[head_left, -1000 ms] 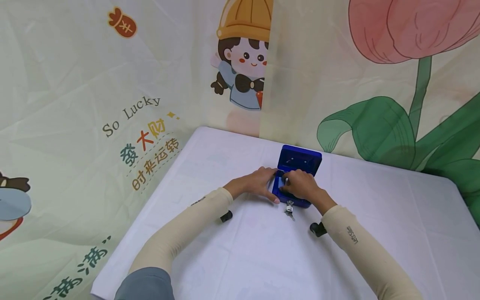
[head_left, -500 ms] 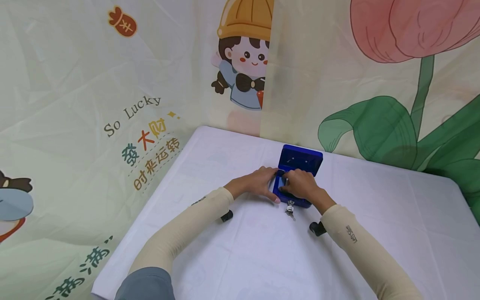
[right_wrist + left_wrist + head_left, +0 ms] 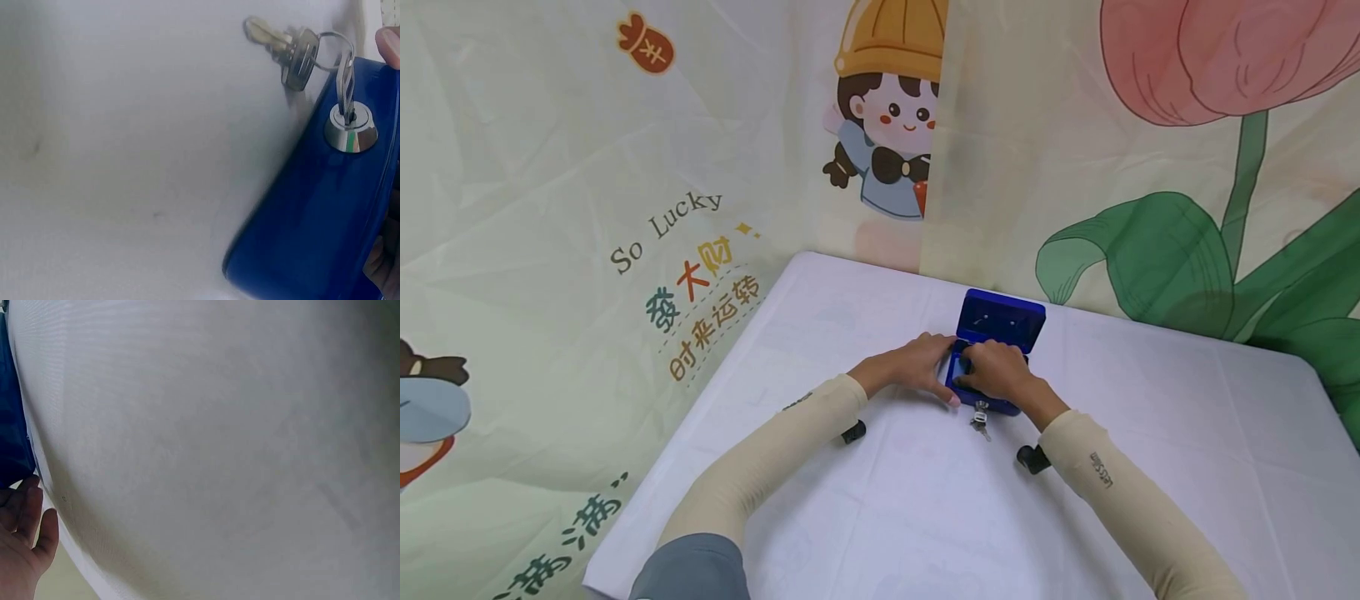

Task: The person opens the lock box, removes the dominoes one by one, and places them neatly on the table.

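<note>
Box (image 3: 300, 219), lid (image 3: 1002, 318) raised, between both hands near the far edge of the tabletop (image 3: 865, 517).
Its long axis seems to run side to side, lock (image 3: 352, 142) facing the person. Left hand (image 3: 923, 365) spans its left end, fingers spread and not clenched; right hand (image 3: 998, 368) is nearer the inside, fingers bent down into it, though whether they grasp anything cannot be told.

This looks like an improvised corner indoors, walled by creased, printed sheets (image 3: 992, 167) bearing a pink tulip (image 3: 1232, 58), a cartoon child (image 3: 891, 179) and bold Chinese lettering (image 3: 691, 277). A white-covered surface (image 3: 880, 508) stands beside them. Whether the building is home, office or studio cannot be told.
</note>
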Tool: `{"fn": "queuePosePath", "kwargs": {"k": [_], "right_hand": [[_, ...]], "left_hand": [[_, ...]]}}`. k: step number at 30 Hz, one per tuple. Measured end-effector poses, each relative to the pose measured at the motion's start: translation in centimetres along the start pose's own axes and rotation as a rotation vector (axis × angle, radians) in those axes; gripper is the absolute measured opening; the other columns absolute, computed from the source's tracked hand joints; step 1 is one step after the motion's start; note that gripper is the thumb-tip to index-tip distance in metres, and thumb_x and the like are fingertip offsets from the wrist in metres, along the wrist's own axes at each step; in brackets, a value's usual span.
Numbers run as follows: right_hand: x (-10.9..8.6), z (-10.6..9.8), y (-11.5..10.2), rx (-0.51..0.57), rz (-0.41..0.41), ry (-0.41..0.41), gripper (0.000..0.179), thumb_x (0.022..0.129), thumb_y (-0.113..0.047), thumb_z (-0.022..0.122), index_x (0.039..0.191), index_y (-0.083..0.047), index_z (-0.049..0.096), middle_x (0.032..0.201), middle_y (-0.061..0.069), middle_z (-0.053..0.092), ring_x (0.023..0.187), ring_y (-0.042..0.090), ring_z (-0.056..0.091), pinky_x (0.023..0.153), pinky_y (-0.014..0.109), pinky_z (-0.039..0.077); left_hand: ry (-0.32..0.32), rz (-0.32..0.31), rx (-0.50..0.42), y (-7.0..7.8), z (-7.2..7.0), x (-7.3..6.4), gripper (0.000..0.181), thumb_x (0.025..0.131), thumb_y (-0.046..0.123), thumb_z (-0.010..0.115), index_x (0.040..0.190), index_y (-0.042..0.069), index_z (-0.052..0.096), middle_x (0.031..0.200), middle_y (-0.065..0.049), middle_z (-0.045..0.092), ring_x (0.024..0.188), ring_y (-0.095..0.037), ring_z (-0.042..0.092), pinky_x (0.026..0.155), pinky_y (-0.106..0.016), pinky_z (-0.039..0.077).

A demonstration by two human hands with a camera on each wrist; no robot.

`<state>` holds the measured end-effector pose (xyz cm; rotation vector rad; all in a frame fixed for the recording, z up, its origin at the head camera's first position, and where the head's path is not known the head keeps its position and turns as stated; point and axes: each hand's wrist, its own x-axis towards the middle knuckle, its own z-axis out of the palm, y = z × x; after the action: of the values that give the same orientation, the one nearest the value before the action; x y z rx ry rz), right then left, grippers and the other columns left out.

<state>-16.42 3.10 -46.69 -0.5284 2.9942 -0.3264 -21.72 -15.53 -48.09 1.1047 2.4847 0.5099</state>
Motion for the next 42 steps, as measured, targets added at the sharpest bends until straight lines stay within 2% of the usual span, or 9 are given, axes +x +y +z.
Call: {"fn": "queuePosePath", "kwargs": {"k": [7, 12, 16, 22, 28, 36, 42], "right_hand": [[0.2, -0.1, -0.4, -0.016, -0.003, -0.003, 0.045, 0.086, -0.040, 0.079, 0.113, -0.005, 0.074, 0.084, 0.005, 0.073, 0.080, 0.023, 0.067, 0.080, 0.049, 0.058], [0.3, -0.1, -0.7, -0.020, -0.015, -0.003, 0.045, 0.086, -0.040, 0.080, 0.114, -0.005, 0.074, 0.083, 0.005, 0.073, 0.077, 0.022, 0.066, 0.078, 0.046, 0.059], [0.2, 0.1, -0.1, -0.012, -0.020, 0.013, 0.039, 0.086, -0.036, 0.080, 0.109, -0.005, 0.074, 0.082, 0.004, 0.072, 0.073, 0.019, 0.062, 0.074, 0.041, 0.059], [0.8, 0.1, -0.1, -0.022, -0.038, -0.014, 0.044, 0.086, -0.039, 0.080, 0.114, -0.006, 0.073, 0.093, 0.007, 0.074, 0.077, 0.019, 0.063, 0.076, 0.040, 0.060], [0.8, 0.1, 0.3, -0.008, 0.009, -0.036, 0.045, 0.085, -0.040, 0.081, 0.116, -0.008, 0.074, 0.089, 0.005, 0.074, 0.076, 0.018, 0.064, 0.075, 0.038, 0.060], [0.9, 0.2, 0.0, 0.031, 0.025, -0.049, 0.045, 0.085, -0.036, 0.081, 0.119, -0.008, 0.073, 0.098, 0.006, 0.075, 0.090, 0.021, 0.068, 0.083, 0.040, 0.059], [0.8, 0.0, 0.3, 0.035, 0.032, -0.055, 0.043, 0.086, -0.035, 0.080, 0.118, -0.008, 0.073, 0.095, 0.006, 0.074, 0.086, 0.021, 0.067, 0.082, 0.039, 0.059]], "left_hand": [[0.004, -0.006, 0.000, 0.1, -0.3, 0.0, 0.120, 0.071, 0.065, 0.082, 0.159, 0.008, 0.023, 0.154, -0.011, 0.043, 0.131, -0.025, 0.043, 0.113, -0.041, 0.039], [0.013, -0.003, -0.001, 0.0, -0.2, -0.2, 0.119, 0.071, 0.065, 0.081, 0.159, 0.009, 0.024, 0.153, -0.009, 0.044, 0.132, -0.025, 0.043, 0.114, -0.041, 0.039], [0.028, 0.005, 0.017, 0.2, 0.0, 0.4, 0.118, 0.072, 0.065, 0.081, 0.159, 0.010, 0.024, 0.153, -0.009, 0.045, 0.131, -0.025, 0.043, 0.113, -0.041, 0.039], [0.041, -0.037, -0.002, -0.1, 0.2, 0.4, 0.121, 0.070, 0.064, 0.083, 0.159, 0.008, 0.024, 0.155, -0.011, 0.043, 0.133, -0.027, 0.042, 0.115, -0.044, 0.037], [0.041, -0.005, -0.008, 0.0, 0.3, 1.0, 0.122, 0.070, 0.064, 0.083, 0.159, 0.007, 0.023, 0.155, -0.011, 0.043, 0.133, -0.029, 0.042, 0.115, -0.045, 0.036], [0.039, 0.002, -0.025, 0.1, 0.3, 0.9, 0.120, 0.071, 0.062, 0.084, 0.160, 0.011, 0.023, 0.156, -0.008, 0.041, 0.137, -0.028, 0.040, 0.117, -0.047, 0.034], [0.034, 0.001, -0.019, 0.2, 0.4, 1.2, 0.120, 0.071, 0.062, 0.083, 0.160, 0.009, 0.022, 0.156, -0.010, 0.041, 0.137, -0.029, 0.040, 0.117, -0.047, 0.035]]}}
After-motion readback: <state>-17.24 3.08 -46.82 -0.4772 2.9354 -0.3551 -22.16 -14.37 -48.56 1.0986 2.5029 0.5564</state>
